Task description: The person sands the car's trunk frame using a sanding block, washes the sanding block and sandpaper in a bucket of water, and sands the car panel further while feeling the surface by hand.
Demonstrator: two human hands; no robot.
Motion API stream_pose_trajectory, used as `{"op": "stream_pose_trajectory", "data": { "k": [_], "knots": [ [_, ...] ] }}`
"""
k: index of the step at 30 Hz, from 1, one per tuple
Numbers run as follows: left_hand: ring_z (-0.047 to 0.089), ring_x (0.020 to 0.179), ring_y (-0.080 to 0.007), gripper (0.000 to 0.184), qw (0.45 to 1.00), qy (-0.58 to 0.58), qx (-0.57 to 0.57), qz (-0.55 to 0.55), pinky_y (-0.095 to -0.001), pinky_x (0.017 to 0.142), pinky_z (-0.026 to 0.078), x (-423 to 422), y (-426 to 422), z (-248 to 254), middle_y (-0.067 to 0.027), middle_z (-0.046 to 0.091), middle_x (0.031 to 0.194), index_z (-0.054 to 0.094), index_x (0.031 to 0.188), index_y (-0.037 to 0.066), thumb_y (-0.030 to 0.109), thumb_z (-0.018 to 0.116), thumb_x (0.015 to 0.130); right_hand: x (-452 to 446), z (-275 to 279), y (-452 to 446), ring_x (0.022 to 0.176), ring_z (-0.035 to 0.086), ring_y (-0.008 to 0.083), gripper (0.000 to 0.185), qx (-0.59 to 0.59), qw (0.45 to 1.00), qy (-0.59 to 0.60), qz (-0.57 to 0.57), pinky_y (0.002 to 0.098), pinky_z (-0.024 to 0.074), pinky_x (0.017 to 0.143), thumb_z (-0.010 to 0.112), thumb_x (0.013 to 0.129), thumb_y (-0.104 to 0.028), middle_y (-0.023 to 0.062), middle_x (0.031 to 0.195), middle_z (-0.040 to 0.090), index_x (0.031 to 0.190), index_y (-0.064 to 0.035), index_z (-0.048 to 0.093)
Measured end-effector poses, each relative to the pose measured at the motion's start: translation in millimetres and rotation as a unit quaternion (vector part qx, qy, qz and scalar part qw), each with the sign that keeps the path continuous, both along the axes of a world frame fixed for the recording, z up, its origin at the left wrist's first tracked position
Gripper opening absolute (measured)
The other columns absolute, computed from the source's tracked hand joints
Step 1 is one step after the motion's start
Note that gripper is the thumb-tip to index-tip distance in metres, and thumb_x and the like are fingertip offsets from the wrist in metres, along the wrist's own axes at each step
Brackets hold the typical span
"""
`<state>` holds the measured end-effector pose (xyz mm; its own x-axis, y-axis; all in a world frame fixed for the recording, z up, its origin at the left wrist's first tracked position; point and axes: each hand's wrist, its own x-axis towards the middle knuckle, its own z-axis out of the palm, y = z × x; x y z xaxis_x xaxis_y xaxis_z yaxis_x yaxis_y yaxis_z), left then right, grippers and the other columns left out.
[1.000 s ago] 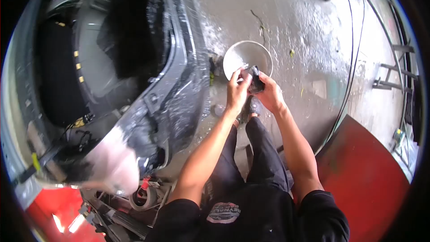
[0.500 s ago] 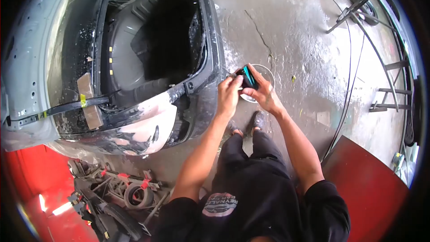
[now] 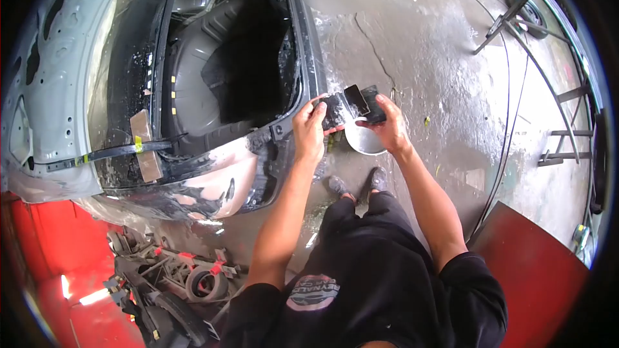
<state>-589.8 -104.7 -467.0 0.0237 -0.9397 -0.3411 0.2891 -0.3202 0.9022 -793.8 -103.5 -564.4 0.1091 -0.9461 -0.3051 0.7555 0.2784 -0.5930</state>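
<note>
Surface and room: a grey concrete floor (image 3: 438, 103), glossy in patches and cracked toward the far side, is being viewed from above. The left side is being taken up by a stripped car body (image 3: 206, 183); a heap of car parts (image 3: 171, 283) is being seen at near left, on red. A red panel (image 3: 525, 277) is being shown at near right, a metal stand (image 3: 516, 6) at far right.

Counts: two hands, two shoes, one white bucket (image 3: 369, 153), one wooden block (image 3: 149, 164) under a strap on the car. Two black flaps and one dark rectangle (image 3: 356, 100) are being counted between the hands; whether the flaps are being formed by one sheet cannot be told. The left flap (image 3: 334, 113) is being gripped by the left hand (image 3: 309, 129), thumb on top; the right flap (image 3: 374, 104) is being gripped by the right hand (image 3: 391, 129). Both hands are being kept nearly closed. The rectangle is being held tilted between the flaps, above the bucket's far rim in view.

Edges, room: the left hand is being seen just beside the car's edge; rightward, a broad stretch of floor is being bounded by cables (image 3: 507, 90).
</note>
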Motion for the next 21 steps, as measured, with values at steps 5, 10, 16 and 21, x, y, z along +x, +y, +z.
{"op": "stream_pose_trajectory", "data": {
  "k": [5, 10, 16, 21],
  "knots": [
    [0.074, 0.093, -0.0196, 0.037, 0.997, -0.055, -0.052, -0.007, -0.0383, 0.071, 0.071, -6.3, -2.2, -5.1, -0.0112, 0.069, 0.121, 0.057, 0.142, -0.002, 0.003, 0.060, 0.105, 15.3, 63.3, -2.3, 0.105, 0.067, 0.0208, 0.054, -0.041, 0.994, 0.091, 0.044, 0.0401, 0.0636, 0.084, 0.069, 0.099, -0.014, 0.0107, 0.121, 0.067, 0.146, 0.0059, 0.051],
    [0.049, 0.136, -0.0439, 0.056, 0.750, -0.561, -0.350, -0.001, -0.0561, 0.114, 0.040, -11.7, 7.1, 20.6, -0.0242, 0.056, 0.142, 0.060, 0.145, 0.006, 0.001, 0.072, 0.090, 7.5, 71.3, -7.3, 0.099, 0.069, 0.0200, 0.058, -0.027, 0.994, 0.098, 0.035, 0.0367, 0.0610, 0.083, 0.070, 0.097, -0.013, 0.0119, 0.113, 0.070, 0.147, 0.0074, 0.050],
    [0.066, 0.121, -0.0315, 0.042, 0.858, -0.439, -0.251, -0.087, -0.0427, 0.104, 0.051, -25.6, 22.2, 25.4, -0.0180, 0.069, 0.125, 0.069, 0.132, -0.003, 0.025, 0.074, 0.100, 18.8, 68.2, -8.1, 0.100, 0.064, 0.0170, 0.062, -0.085, 0.973, 0.204, 0.063, 0.0331, 0.0539, 0.086, 0.065, 0.106, -0.031, 0.0111, 0.122, 0.069, 0.153, 0.0052, 0.050],
    [0.069, 0.090, -0.0115, 0.031, 0.994, -0.027, -0.106, 0.021, -0.0304, 0.077, 0.060, -17.4, 25.7, 30.8, -0.0038, 0.071, 0.106, 0.067, 0.120, 0.000, 0.029, 0.066, 0.109, 33.8, 101.0, 5.1, 0.110, 0.062, 0.0233, 0.058, -0.234, 0.897, 0.357, 0.111, 0.0368, 0.0500, 0.095, 0.053, 0.110, -0.040, 0.0150, 0.134, 0.064, 0.153, 0.0001, 0.053]
  ]
}}
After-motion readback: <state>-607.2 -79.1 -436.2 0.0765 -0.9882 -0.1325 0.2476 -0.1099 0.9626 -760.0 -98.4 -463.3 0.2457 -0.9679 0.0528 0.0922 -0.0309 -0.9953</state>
